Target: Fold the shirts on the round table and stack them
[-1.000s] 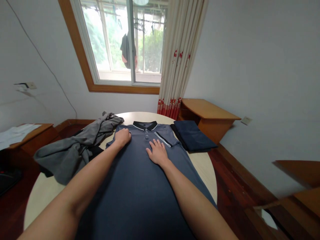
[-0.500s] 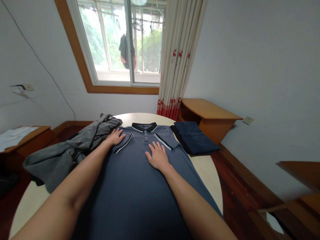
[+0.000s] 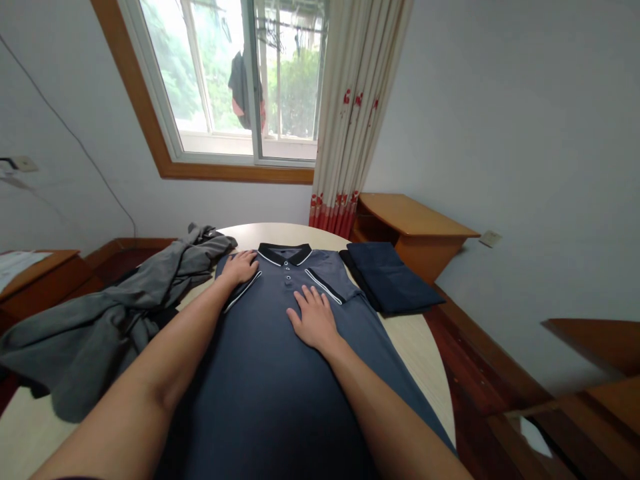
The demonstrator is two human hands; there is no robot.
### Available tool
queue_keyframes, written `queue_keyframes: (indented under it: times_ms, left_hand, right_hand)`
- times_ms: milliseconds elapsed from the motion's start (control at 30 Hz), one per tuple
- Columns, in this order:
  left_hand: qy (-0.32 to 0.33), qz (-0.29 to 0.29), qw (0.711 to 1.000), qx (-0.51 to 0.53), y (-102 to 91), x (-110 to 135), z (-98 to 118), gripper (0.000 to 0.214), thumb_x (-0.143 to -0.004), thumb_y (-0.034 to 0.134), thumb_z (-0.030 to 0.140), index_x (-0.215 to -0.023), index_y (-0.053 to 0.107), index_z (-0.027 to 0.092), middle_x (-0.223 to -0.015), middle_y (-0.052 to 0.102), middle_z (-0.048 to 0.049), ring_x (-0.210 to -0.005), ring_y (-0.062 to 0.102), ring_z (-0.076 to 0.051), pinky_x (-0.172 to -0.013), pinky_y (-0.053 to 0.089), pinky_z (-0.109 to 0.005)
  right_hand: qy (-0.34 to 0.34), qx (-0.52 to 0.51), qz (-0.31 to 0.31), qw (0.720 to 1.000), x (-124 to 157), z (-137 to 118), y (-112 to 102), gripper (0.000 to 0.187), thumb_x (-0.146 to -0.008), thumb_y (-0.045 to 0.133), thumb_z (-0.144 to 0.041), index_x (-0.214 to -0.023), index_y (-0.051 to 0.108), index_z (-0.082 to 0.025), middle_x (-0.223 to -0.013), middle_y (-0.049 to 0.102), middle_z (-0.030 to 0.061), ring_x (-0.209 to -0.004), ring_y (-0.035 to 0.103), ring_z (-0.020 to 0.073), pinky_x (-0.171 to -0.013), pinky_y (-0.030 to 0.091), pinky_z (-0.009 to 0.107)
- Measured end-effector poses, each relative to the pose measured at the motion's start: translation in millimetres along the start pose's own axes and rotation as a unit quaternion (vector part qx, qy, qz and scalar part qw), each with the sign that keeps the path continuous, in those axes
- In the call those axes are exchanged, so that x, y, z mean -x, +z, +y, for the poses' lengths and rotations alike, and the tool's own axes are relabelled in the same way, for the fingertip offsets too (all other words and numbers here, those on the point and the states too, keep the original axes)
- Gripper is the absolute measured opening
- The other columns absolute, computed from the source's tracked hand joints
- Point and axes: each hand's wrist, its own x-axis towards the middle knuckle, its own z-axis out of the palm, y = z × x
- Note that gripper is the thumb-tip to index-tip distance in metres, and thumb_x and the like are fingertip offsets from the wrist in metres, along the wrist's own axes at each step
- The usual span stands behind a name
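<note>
A dark grey-blue polo shirt (image 3: pixel 280 360) lies spread front up, its black collar (image 3: pixel 285 255) with white edging at the far end. Both short sleeves are folded inward over the chest, their black cuffs slanting. My left hand (image 3: pixel 241 267) rests flat on the shirt's left shoulder by the folded sleeve, fingers stretched out. On the chest, just below the right cuff (image 3: pixel 325 285), my right hand (image 3: pixel 313 317) lies palm down with its fingers spread. Neither hand grips the cloth. The shirt's near end is out of sight below the frame.
The shirt lies on a round pale table (image 3: pixel 415 347). A crumpled grey garment (image 3: pixel 105 327) spreads along the table's left side. Folded dark navy cloth (image 3: pixel 393 277) lies at the right edge. Behind stand a wooden desk (image 3: pixel 410 213) and a curtain (image 3: pixel 357 120) by the window.
My left hand has slid slightly right across the shoulder, toward the collar. My right hand stays on the chest. The view has shifted a little.
</note>
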Motion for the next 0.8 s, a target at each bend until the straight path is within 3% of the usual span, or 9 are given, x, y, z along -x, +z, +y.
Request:
queue_keyframes:
  times_ms: [167, 300, 467, 633, 800]
  left_hand:
    - [-0.036, -0.047, 0.998, 0.013, 1.5, -8.4, -20.2, 0.067, -0.101, 0.02, 0.05, -0.16, 0.028, 0.02, -0.168, 0.02, -0.0051, -0.155, 0.014, -0.029, -0.123, 0.015, -0.054]
    - [-0.036, -0.049, 0.998, 0.012, -6.6, 1.4, -17.5, 0.066, -0.103, 0.015, 0.045, -0.16, 0.028, 0.016, -0.168, 0.019, -0.0083, -0.155, 0.015, -0.027, -0.123, 0.018, -0.05]
    - [-0.028, 0.001, 1.0, -0.006, -6.2, 55.5, -9.2, 0.065, -0.103, 0.017, 0.046, -0.158, 0.033, 0.014, -0.167, 0.019, -0.0099, -0.155, 0.015, -0.027, -0.123, 0.017, -0.052]
    - [-0.036, -0.03, 0.999, -0.01, -0.4, 120.1, -11.5, 0.068, -0.102, 0.02, 0.049, -0.159, 0.03, 0.013, -0.167, 0.018, -0.0111, -0.155, 0.015, -0.027, -0.123, 0.016, -0.05]
    - [-0.05, -0.019, 0.999, -0.002, -5.5, 165.3, -19.5, 0.067, -0.102, 0.024, 0.047, -0.158, 0.032, 0.011, -0.167, 0.02, -0.013, -0.154, 0.018, -0.028, -0.122, 0.02, -0.049]
  right_hand:
    - [-0.001, -0.003, -0.002, 1.0, -1.4, 0.8, 0.8, 0.06, -0.101, 0.039, -0.048, -0.153, 0.045, -0.019, -0.164, 0.031, 0.01, -0.153, 0.023, 0.0298, -0.123, 0.016, 0.048]
    - [-0.003, -0.006, 0.003, 1.0, -2.1, 1.7, 2.5, 0.06, -0.101, 0.039, -0.049, -0.152, 0.045, -0.02, -0.164, 0.032, 0.0095, -0.152, 0.023, 0.0294, -0.123, 0.015, 0.047]
    - [-0.007, -0.008, 0.001, 1.0, -2.9, 2.4, 3.3, 0.061, -0.101, 0.039, -0.049, -0.153, 0.044, -0.017, -0.164, 0.031, 0.011, -0.153, 0.023, 0.0307, -0.123, 0.015, 0.048]
    - [-0.008, -0.005, 0.0, 1.0, -2.3, 1.7, 2.3, 0.061, -0.101, 0.038, -0.048, -0.153, 0.044, -0.016, -0.163, 0.032, 0.0113, -0.152, 0.023, 0.0302, -0.123, 0.015, 0.047]
    - [-0.015, -0.002, 0.007, 1.0, -1.4, 3.6, 3.6, 0.06, -0.101, 0.038, -0.049, -0.152, 0.045, -0.016, -0.163, 0.033, 0.0113, -0.152, 0.024, 0.0294, -0.122, 0.017, 0.046]
